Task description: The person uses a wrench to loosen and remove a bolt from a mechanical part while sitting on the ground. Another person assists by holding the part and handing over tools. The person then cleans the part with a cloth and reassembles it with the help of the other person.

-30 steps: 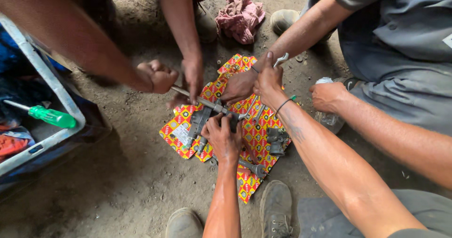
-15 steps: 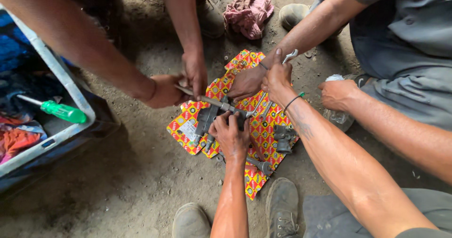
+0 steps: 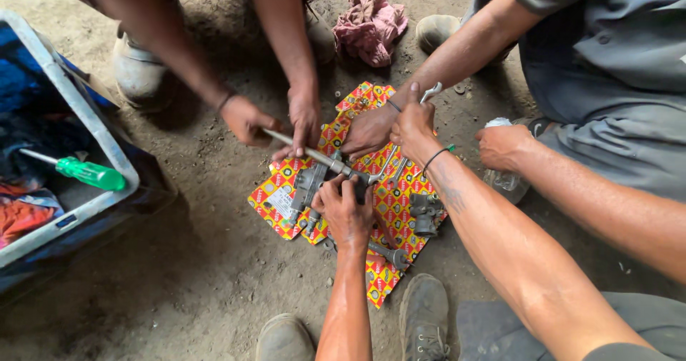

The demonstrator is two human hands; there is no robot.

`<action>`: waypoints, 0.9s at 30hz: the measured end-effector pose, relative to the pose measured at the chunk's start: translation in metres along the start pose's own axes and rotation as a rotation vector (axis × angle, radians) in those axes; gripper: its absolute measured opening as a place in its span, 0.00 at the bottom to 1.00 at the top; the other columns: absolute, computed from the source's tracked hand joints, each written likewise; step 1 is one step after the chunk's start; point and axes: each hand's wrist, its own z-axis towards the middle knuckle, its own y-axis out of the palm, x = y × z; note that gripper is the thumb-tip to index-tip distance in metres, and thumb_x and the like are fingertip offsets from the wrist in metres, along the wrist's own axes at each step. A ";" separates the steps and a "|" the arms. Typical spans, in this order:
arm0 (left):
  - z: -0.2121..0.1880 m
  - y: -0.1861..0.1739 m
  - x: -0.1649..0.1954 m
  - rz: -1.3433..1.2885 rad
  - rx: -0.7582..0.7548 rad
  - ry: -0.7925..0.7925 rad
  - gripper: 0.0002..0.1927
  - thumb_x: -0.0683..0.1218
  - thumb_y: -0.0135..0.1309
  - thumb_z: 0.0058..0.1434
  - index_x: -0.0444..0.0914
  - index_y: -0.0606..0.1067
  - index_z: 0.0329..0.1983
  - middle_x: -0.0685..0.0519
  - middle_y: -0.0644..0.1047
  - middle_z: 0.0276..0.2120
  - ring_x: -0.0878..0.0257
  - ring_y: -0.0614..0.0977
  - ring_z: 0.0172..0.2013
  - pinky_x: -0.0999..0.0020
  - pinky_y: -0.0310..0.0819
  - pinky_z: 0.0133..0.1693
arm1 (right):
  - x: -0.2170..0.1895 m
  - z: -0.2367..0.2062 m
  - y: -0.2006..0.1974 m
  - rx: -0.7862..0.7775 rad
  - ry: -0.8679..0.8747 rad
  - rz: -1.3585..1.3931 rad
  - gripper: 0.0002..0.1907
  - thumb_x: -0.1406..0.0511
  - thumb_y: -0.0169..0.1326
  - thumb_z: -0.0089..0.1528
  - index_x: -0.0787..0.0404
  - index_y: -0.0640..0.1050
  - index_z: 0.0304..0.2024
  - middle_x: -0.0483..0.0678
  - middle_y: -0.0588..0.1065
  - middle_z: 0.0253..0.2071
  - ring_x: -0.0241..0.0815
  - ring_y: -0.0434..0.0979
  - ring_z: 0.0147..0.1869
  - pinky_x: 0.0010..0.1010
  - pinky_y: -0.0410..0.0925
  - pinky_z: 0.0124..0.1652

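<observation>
The left hand (image 3: 348,207) presses down with fingers curled onto a grey metal valve block (image 3: 312,184), a dull, greasy casting lying on a red-and-yellow patterned wrapper (image 3: 389,207) on the dirt floor. The right hand (image 3: 412,124) has its fingers clamped on a silver wrench (image 3: 400,154) slanting down just right of the left fingers. Just beyond them, another person's hands (image 3: 275,122) grip a long metal bar (image 3: 307,151) reaching onto the block.

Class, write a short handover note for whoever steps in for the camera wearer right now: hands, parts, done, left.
Left hand: clamped down on the grey metal assembly, which lies on the patterned sheet.
Right hand: gripping a spanner.
Co-worker's hands hold a long bar on the assembly.
Done: cannot tell.
Left: loose metal part lies apart on the sheet.
</observation>
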 end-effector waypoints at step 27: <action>-0.001 0.005 0.003 -0.009 0.014 -0.018 0.24 0.48 0.72 0.46 0.39 0.78 0.45 0.47 0.75 0.48 0.49 0.74 0.52 0.52 0.59 0.55 | -0.002 0.002 0.000 -0.012 0.002 0.024 0.28 0.42 0.42 0.69 0.54 0.58 0.28 0.39 0.52 0.13 0.33 0.51 0.11 0.31 0.46 0.13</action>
